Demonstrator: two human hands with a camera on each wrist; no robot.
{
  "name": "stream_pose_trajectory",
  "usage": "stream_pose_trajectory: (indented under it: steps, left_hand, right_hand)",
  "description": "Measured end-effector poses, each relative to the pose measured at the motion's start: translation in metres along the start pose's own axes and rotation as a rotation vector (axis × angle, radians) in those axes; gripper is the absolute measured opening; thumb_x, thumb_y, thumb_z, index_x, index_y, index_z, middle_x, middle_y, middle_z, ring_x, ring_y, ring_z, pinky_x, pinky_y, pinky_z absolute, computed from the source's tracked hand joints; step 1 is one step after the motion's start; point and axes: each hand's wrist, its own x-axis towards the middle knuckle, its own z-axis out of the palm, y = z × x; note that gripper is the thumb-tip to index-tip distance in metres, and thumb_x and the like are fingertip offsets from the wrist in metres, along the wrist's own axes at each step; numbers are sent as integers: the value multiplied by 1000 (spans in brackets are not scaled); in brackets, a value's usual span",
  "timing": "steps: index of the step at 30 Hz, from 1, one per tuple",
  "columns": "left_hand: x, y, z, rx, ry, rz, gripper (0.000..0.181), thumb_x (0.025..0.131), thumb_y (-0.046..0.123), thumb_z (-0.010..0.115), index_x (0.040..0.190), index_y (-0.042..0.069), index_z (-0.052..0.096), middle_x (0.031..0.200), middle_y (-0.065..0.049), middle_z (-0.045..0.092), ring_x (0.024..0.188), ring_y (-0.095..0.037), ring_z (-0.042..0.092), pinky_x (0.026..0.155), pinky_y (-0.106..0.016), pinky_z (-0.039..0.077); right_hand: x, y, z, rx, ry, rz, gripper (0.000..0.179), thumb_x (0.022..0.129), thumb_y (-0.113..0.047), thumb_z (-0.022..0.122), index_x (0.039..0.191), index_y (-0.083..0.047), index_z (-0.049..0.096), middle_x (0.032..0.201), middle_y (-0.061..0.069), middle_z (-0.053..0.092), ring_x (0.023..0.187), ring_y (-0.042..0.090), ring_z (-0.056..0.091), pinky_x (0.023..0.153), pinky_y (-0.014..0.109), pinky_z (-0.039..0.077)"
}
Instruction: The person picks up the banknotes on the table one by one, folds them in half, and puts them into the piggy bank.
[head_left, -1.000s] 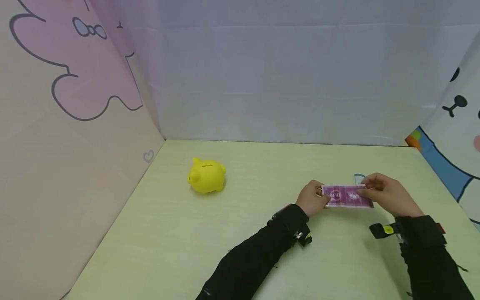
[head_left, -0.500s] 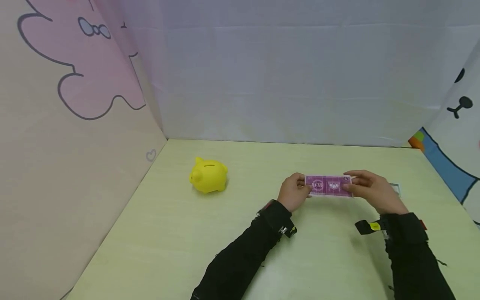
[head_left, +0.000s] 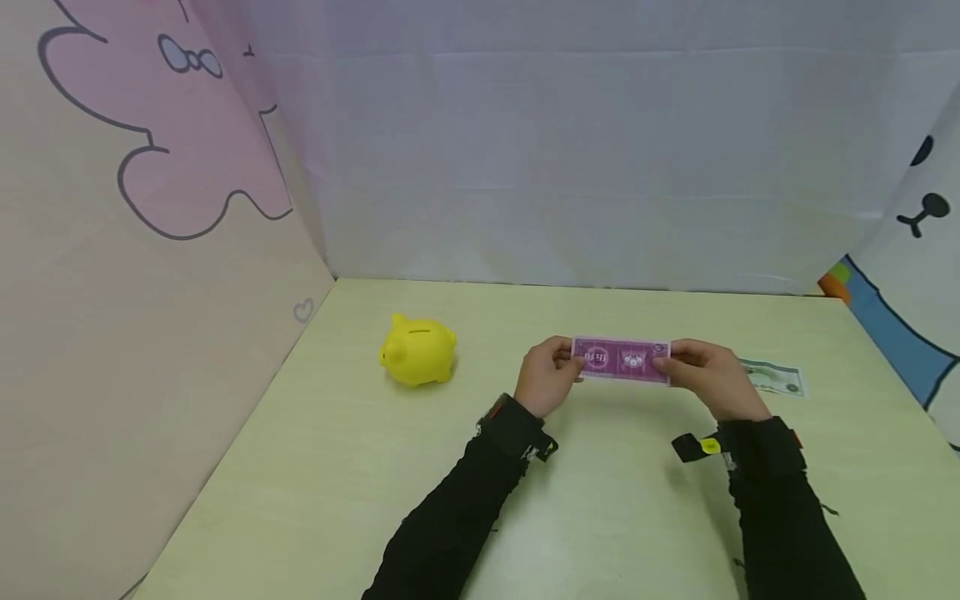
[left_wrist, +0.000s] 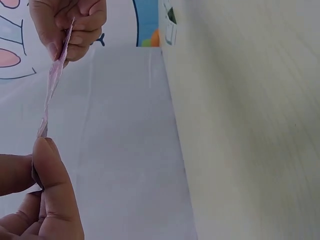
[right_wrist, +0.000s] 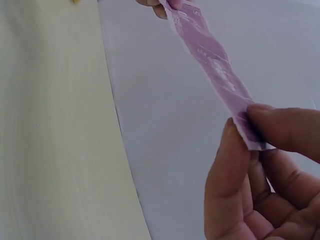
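A purple banknote is stretched flat between both hands, raised above the table. My left hand pinches its left end between thumb and fingers. At the other end, my right hand pinches the note the same way. The right wrist view shows the thumb and index finger gripping the edge of the purple banknote. From the left wrist the note appears nearly edge-on. A green banknote lies on the table just beyond the right hand, its left part hidden by that hand. The yellow piggy bank stands to the left, its slot on top.
The pale yellow table ends at a white sheet behind it. Cartoon-printed panels stand at the left and right, one with a pink figure. Black cuffs with straps circle both wrists.
Both hands have carried the purple banknote leftward and slightly up, away from the green banknote, which shows more now. The piggy bank stays in place; the view shifted a little.
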Motion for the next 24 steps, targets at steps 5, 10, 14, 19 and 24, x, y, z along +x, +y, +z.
stream_pose_trajectory:
  steps: [5,10,14,19,24]
  left_hand:
    - [-1,-2,-15,-8,27,-2,22,95,2,60,116,-6,63,96,-20,66,80,-23,68,76,-33,60]
    - [-3,0,-30,-2,44,4,24,96,3,60,117,-7,63,98,-22,65,82,-26,68,77,-34,60]
    - [-5,2,-43,1,51,14,24,96,4,60,117,-7,63,98,-22,65,82,-26,67,77,-31,60]
    - [-7,7,-55,-16,61,20,23,96,4,61,116,-7,64,98,-24,65,84,-30,67,77,-31,60]
    - [-8,11,-63,-30,80,8,23,95,4,62,116,-6,64,98,-23,66,81,-25,67,78,-37,61]
  right_hand:
    - [5,-6,13,60,31,-33,47,99,-31,59,125,7,56,105,3,62,86,7,62,82,24,58]
    - [9,-13,27,126,53,-71,43,99,-26,60,125,9,57,107,7,63,85,5,62,79,19,57]
    - [10,-21,37,156,72,-85,42,98,-24,60,125,8,58,109,10,64,85,5,63,78,17,57]
    - [12,-31,46,164,105,-105,39,99,-23,60,123,8,60,109,14,64,84,7,62,76,16,56]
    - [13,-40,55,163,135,-124,36,99,-22,59,121,7,61,111,19,62,82,7,62,75,15,56]
